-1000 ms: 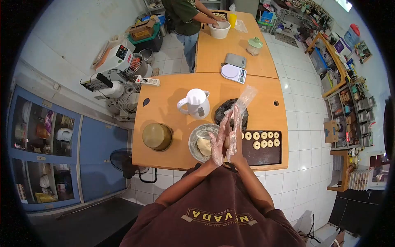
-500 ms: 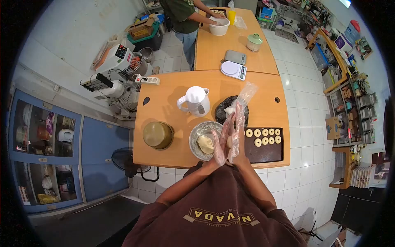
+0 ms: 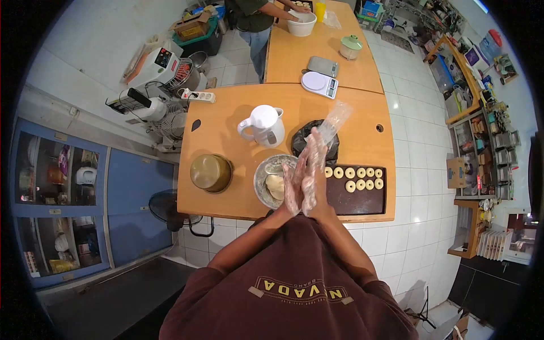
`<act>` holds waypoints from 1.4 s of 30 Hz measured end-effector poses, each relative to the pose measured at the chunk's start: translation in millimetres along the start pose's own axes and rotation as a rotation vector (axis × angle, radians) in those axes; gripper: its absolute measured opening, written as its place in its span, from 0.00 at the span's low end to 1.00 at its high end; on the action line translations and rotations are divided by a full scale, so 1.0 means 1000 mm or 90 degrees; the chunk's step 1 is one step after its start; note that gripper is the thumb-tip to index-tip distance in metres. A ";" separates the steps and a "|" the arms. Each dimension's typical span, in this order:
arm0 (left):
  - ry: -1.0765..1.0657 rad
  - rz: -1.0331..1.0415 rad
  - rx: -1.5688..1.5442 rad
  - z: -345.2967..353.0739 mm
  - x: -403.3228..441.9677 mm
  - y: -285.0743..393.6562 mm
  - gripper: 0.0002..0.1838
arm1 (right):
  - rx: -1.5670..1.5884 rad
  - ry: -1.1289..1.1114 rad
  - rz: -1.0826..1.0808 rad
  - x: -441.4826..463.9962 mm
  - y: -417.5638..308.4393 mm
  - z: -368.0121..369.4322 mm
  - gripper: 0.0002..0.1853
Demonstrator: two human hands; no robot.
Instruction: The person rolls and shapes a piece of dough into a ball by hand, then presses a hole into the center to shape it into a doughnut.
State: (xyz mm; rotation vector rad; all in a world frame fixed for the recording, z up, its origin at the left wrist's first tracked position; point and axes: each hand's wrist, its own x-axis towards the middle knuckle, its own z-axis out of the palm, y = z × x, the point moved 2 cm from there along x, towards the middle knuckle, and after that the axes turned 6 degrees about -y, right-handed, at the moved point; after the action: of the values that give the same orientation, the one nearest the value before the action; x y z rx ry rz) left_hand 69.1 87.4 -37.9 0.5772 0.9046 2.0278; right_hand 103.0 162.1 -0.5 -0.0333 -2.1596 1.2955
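Hands: left (image 3: pixel 292 184) and right (image 3: pixel 313 175) both in clear plastic gloves, raised palm to palm, fingers straight and uncurled; cannot tell if anything sits between the palms
Dough: pale lump (image 3: pixel 275 186) inside the floured bowl (image 3: pixel 261 171), left hand overlapping the bowl's right side in view
Rings: pale dough rings (image 3: pixel 361 185) in two rows on the dark tray (image 3: pixel 362 204), right of the hands, leftmost end partly covered by right hand
Bags: black bag (image 3: pixel 332 150) behind the fingertips, clear bag (image 3: pixel 339 116) over it
Counter: wood (image 3: pixel 368 144), carries all of the above
Kettle: white (image 3: pixel 265 120), upright, beyond bowl
Pot: brownish (image 3: pixel 208 173), left of bowl
Scales: white one (image 3: pixel 315 83) just beside grey one (image 3: pixel 323 66), further back
Co-worker: at far counter, hand at white tub (image 3: pixel 301 27)
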 end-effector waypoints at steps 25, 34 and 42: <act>-0.033 0.168 0.183 0.050 0.049 0.068 0.66 | 0.143 0.048 0.078 0.002 -0.007 -0.013 0.56; -0.127 0.087 0.112 0.048 0.016 0.015 0.55 | 0.074 0.069 0.081 -0.006 -0.007 -0.034 0.54; -0.137 0.113 0.144 0.061 0.022 0.047 0.59 | 0.055 0.057 0.085 -0.012 -0.014 -0.027 0.52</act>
State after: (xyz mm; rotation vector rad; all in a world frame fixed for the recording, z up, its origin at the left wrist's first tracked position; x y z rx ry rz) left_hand 74.0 110.3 38.7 1.0122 0.9869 1.9834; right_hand 130.4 172.5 14.6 -0.1998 -2.0531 1.4341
